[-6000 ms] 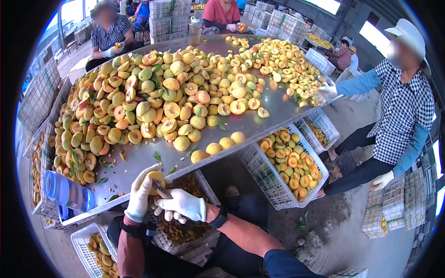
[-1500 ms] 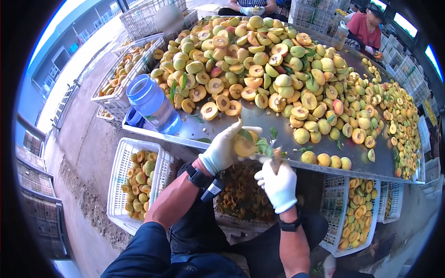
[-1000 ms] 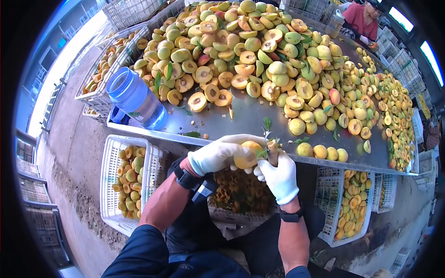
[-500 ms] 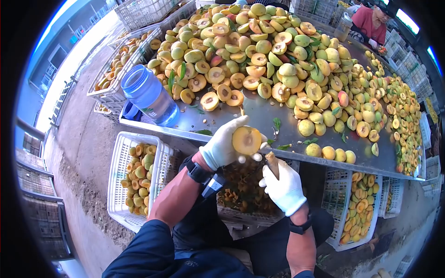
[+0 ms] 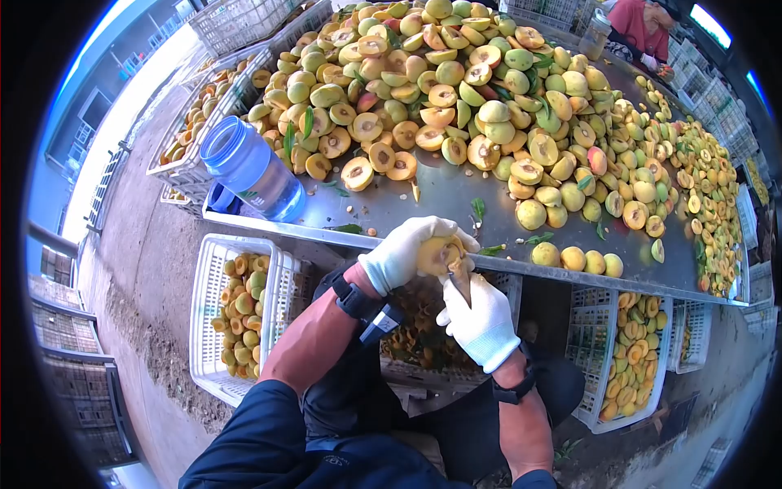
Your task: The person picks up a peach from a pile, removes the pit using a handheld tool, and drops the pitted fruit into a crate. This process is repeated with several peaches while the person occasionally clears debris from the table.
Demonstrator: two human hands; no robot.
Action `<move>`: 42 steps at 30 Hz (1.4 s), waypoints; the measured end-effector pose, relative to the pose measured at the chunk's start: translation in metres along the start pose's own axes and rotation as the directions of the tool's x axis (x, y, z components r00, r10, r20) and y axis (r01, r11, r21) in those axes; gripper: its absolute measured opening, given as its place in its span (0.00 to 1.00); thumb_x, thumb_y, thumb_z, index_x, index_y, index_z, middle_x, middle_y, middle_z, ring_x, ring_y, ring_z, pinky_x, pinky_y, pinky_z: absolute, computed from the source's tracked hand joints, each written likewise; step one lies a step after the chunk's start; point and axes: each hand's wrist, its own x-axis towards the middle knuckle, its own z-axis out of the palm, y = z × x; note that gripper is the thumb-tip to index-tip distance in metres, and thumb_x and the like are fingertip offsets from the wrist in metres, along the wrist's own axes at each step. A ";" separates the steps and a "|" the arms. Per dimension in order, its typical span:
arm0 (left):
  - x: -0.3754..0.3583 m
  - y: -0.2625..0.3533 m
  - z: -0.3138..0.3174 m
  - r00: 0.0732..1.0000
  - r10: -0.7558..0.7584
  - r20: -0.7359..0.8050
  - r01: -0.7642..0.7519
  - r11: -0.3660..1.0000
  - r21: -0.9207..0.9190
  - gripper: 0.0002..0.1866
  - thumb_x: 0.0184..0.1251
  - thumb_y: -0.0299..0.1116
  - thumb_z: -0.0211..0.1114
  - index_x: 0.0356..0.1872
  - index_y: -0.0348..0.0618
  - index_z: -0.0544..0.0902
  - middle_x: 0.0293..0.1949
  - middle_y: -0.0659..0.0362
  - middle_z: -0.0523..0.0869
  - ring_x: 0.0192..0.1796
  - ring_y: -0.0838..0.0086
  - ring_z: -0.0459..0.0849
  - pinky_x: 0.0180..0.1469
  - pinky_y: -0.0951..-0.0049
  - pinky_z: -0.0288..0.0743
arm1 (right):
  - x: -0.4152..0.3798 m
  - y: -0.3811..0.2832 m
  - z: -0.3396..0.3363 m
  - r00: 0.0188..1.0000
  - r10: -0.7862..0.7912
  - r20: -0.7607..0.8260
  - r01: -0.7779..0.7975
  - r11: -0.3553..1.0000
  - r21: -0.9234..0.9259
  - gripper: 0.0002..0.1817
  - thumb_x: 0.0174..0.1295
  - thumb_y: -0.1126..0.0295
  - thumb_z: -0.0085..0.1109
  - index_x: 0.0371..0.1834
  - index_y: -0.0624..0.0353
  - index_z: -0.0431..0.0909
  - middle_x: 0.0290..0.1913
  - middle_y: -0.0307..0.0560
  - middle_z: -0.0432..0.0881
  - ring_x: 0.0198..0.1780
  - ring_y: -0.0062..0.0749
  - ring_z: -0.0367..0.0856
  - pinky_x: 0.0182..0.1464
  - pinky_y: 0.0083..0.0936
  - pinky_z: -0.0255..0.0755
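Observation:
In my white-gloved left hand is a halved peach, its cut side turned toward me. My right hand, gloved too, is closed around a small pitting tool, whose tip meets the lower part of the cut face. Both hands are just off the near edge of the metal table. Beyond them lies a large heap of halved peaches, many with the pit or its hollow showing. The tool's working end is partly hidden by the fruit.
A blue water jug stands at the table's left corner. White crates of peach halves sit below at left and right. Under my hands is a crate of dark scraps. A person in red works at the far right.
My right hand has moved up and left, bringing the pitting tool onto the peach half. The left hand has turned and its fingers have wrapped over the fruit. The view has shifted slightly.

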 end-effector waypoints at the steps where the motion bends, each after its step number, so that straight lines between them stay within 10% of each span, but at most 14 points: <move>1: 0.000 -0.001 -0.001 1.000 0.001 -0.001 -0.001 1.000 -0.002 0.25 0.77 0.40 0.48 0.54 0.24 0.82 0.48 0.44 0.88 0.51 0.58 0.88 0.60 0.61 0.81 | -0.001 0.000 0.000 1.000 0.000 0.002 0.000 1.000 -0.001 0.11 0.73 0.66 0.60 0.40 0.64 0.77 0.24 0.47 0.86 0.24 0.28 0.87 0.24 0.23 0.76; 3: -0.002 -0.002 -0.003 1.000 -0.015 -0.026 0.016 0.999 0.032 0.24 0.76 0.39 0.49 0.52 0.24 0.83 0.49 0.44 0.88 0.50 0.58 0.88 0.60 0.62 0.81 | -0.001 -0.003 0.000 0.999 0.033 0.031 -0.033 0.999 0.022 0.13 0.72 0.65 0.60 0.37 0.66 0.77 0.22 0.54 0.83 0.25 0.40 0.88 0.29 0.36 0.79; 16: -0.002 -0.011 -0.020 0.998 -0.060 -0.037 0.057 0.996 -0.064 0.20 0.78 0.36 0.51 0.50 0.25 0.83 0.47 0.45 0.90 0.47 0.63 0.89 0.57 0.63 0.82 | 0.001 0.008 0.016 0.987 0.120 0.105 -0.117 0.992 -0.039 0.15 0.73 0.65 0.59 0.39 0.70 0.75 0.23 0.59 0.83 0.26 0.45 0.89 0.31 0.38 0.81; 18: 0.000 -0.014 -0.036 0.907 0.286 0.309 -0.421 0.635 0.647 0.23 0.79 0.41 0.53 0.55 0.28 0.81 0.47 0.44 0.89 0.46 0.63 0.90 0.55 0.65 0.83 | 0.000 0.020 0.021 0.992 -0.048 0.114 0.077 0.962 -0.262 0.14 0.74 0.63 0.57 0.42 0.66 0.78 0.25 0.49 0.85 0.27 0.36 0.89 0.30 0.31 0.80; 19: -0.002 -0.012 -0.034 0.909 0.285 0.306 -0.418 0.637 0.648 0.23 0.79 0.41 0.53 0.55 0.28 0.81 0.47 0.44 0.89 0.46 0.63 0.90 0.55 0.65 0.83 | -0.003 0.019 0.022 0.992 -0.047 0.116 0.076 0.963 -0.259 0.14 0.74 0.63 0.57 0.42 0.66 0.78 0.25 0.49 0.85 0.27 0.36 0.89 0.30 0.31 0.80; 22: -0.006 -0.001 -0.022 0.969 0.072 0.238 -0.203 0.785 0.586 0.24 0.80 0.46 0.53 0.59 0.34 0.80 0.47 0.43 0.90 0.46 0.63 0.90 0.53 0.66 0.83 | -0.006 0.003 0.016 0.966 0.166 0.197 -0.197 0.968 0.152 0.15 0.76 0.61 0.55 0.45 0.66 0.79 0.24 0.46 0.84 0.21 0.28 0.84 0.25 0.25 0.76; 24: 0.001 0.001 -0.011 0.985 -0.137 0.105 0.143 0.988 -0.050 0.24 0.82 0.47 0.52 0.65 0.40 0.78 0.51 0.46 0.89 0.47 0.67 0.88 0.50 0.70 0.83 | 0.002 -0.005 -0.003 0.869 0.276 0.410 -0.402 0.877 0.262 0.16 0.77 0.60 0.53 0.46 0.64 0.79 0.26 0.46 0.85 0.18 0.22 0.77 0.20 0.21 0.71; 25: 0.000 0.004 -0.004 0.984 -0.133 0.116 0.139 0.989 -0.046 0.24 0.82 0.47 0.52 0.65 0.40 0.78 0.51 0.46 0.89 0.47 0.67 0.88 0.50 0.70 0.83 | 0.003 -0.011 -0.008 0.892 0.263 0.368 -0.398 0.843 0.361 0.17 0.79 0.58 0.50 0.50 0.63 0.80 0.26 0.43 0.84 0.16 0.14 0.69 0.18 0.13 0.64; 31: -0.009 -0.025 0.012 0.913 0.407 0.018 -0.357 0.777 0.518 0.34 0.84 0.50 0.52 0.80 0.43 0.58 0.55 0.55 0.84 0.52 0.75 0.81 0.54 0.75 0.78 | 0.001 -0.003 -0.012 0.894 0.257 0.368 -0.423 0.755 0.500 0.19 0.79 0.60 0.48 0.48 0.64 0.83 0.24 0.41 0.81 0.15 0.14 0.69 0.16 0.14 0.61; 35: -0.017 -0.022 0.023 0.856 0.516 -0.031 -0.390 0.682 0.618 0.28 0.83 0.38 0.53 0.78 0.40 0.62 0.57 0.51 0.83 0.57 0.67 0.83 0.63 0.67 0.75 | 0.000 -0.002 -0.013 0.867 0.136 0.479 -0.421 0.714 0.559 0.21 0.80 0.61 0.46 0.48 0.71 0.81 0.20 0.36 0.75 0.14 0.11 0.63 0.17 0.13 0.56; 42: -0.028 -0.022 0.023 0.709 0.690 0.144 -0.512 0.363 0.779 0.34 0.81 0.48 0.56 0.75 0.33 0.63 0.52 0.46 0.87 0.52 0.60 0.88 0.59 0.65 0.79 | -0.008 0.009 -0.019 0.750 -0.039 0.660 -0.528 0.565 0.633 0.21 0.81 0.60 0.46 0.50 0.70 0.82 0.18 0.33 0.73 0.13 0.11 0.59 0.17 0.13 0.55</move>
